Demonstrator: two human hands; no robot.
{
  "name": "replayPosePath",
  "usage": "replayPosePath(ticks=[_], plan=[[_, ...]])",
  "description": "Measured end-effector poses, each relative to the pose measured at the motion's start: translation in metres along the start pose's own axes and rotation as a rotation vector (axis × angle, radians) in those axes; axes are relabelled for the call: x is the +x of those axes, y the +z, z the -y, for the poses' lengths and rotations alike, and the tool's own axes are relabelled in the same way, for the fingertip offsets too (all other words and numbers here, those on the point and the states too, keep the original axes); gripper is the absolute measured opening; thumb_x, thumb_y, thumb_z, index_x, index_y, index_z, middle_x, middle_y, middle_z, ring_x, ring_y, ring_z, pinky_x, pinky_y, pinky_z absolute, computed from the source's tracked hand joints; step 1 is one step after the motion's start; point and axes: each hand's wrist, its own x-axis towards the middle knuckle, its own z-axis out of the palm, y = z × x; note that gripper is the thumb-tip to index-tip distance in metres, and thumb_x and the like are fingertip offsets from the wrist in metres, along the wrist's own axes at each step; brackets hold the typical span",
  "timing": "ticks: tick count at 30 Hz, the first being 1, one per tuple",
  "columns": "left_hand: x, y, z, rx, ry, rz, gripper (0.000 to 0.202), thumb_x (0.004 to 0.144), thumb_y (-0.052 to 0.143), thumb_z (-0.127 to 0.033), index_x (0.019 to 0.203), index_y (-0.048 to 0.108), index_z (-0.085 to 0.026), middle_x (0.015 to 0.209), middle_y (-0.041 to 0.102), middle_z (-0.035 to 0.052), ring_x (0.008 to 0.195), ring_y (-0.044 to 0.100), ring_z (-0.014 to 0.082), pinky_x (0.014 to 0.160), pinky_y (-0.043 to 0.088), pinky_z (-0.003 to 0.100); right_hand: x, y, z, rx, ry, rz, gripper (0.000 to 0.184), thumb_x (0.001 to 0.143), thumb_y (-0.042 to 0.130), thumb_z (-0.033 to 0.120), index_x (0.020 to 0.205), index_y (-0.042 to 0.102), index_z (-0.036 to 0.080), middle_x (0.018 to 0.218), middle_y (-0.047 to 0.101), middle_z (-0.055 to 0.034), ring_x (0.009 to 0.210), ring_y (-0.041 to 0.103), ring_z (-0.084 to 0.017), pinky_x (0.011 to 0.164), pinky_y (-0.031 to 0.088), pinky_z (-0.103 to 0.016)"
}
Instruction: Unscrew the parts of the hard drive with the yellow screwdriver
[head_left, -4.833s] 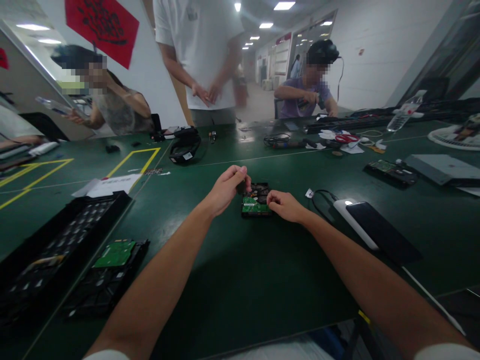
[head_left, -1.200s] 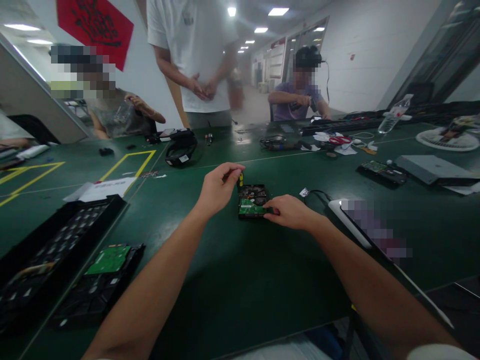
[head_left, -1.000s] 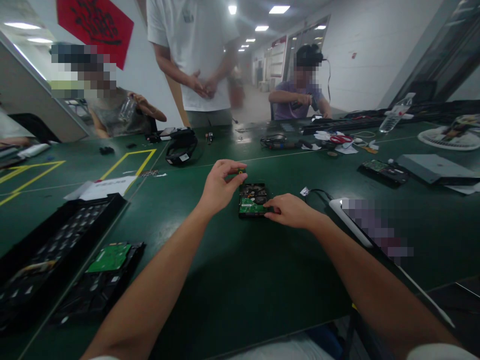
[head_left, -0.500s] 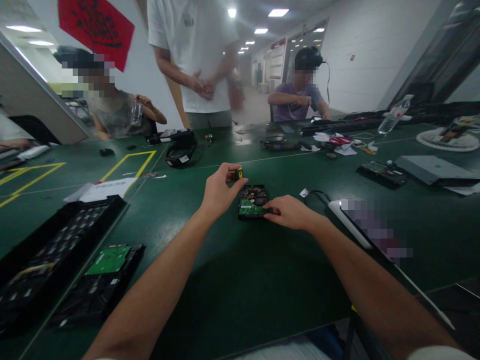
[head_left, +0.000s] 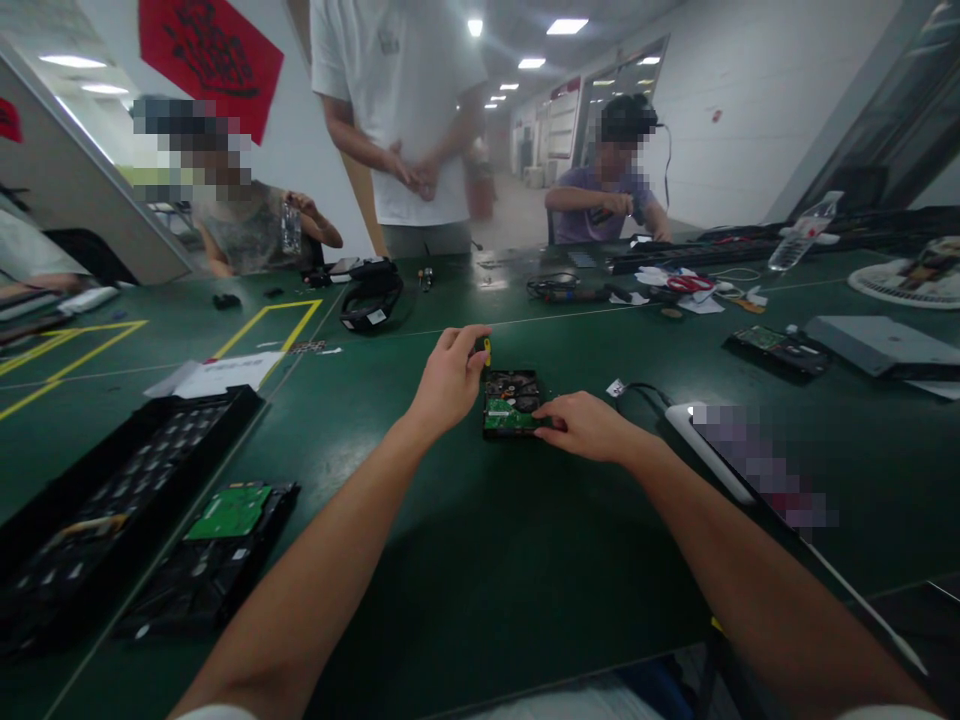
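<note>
A small hard drive [head_left: 511,418] lies on the table before me, its green circuit board facing up. My left hand [head_left: 451,375] is closed round the black and yellow handle of a screwdriver [head_left: 487,350], held above the drive's far left corner. I cannot make out the screwdriver's tip. Thumb and fingers of my right hand [head_left: 577,424] grip the right edge of the hard drive near its front corner.
A larger black drive [head_left: 225,515] and a long black tray [head_left: 142,480] lie at left. To the right are a white charging device [head_left: 709,455] with a cable, another drive [head_left: 776,352] and a grey metal box [head_left: 885,345]. Several people are across the table.
My left fingers have shifted round the screwdriver handle, the thumb now more bent. The view has turned slightly left. My right hand stays on the hard drive.
</note>
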Motion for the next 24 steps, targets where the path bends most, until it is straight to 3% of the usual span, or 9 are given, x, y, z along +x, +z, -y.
replayPosePath(ticks=[9, 16, 24], plan=[[-0.001, 0.003, 0.004, -0.039, -0.041, 0.028, 0.04, 0.092, 0.063, -0.027, 0.131, 0.058, -0.023, 0.105, 0.068, 0.0061, 0.086, 0.064, 0.0178, 0.083, 0.052, 0.035, 0.0, -0.001, 0.001, -0.008, 0.013, -0.004, 0.034, 0.097, 0.062, 0.039, 0.122, 0.075, 0.019, 0.097, 0.076, -0.007, 0.084, 0.069, -0.021, 0.074, 0.046, -0.029], [-0.002, 0.01, 0.011, -0.191, -0.085, 0.013, 0.039, 0.089, 0.067, -0.026, 0.126, 0.054, -0.024, 0.11, 0.07, 0.0063, 0.093, 0.07, 0.0176, 0.086, 0.056, 0.034, 0.0, 0.002, -0.001, 0.001, -0.004, -0.017, 0.033, 0.096, 0.064, 0.039, 0.12, 0.075, 0.019, 0.095, 0.076, -0.0072, 0.082, 0.069, -0.02, 0.073, 0.045, -0.028], [0.0, 0.008, 0.012, -0.287, -0.093, 0.074, 0.035, 0.091, 0.063, -0.022, 0.124, 0.052, -0.024, 0.114, 0.072, 0.0082, 0.1, 0.073, 0.0199, 0.093, 0.057, 0.04, 0.0, 0.004, -0.004, 0.008, -0.006, -0.021, 0.034, 0.096, 0.064, 0.039, 0.121, 0.075, 0.019, 0.094, 0.076, -0.007, 0.081, 0.068, -0.02, 0.074, 0.044, -0.028]])
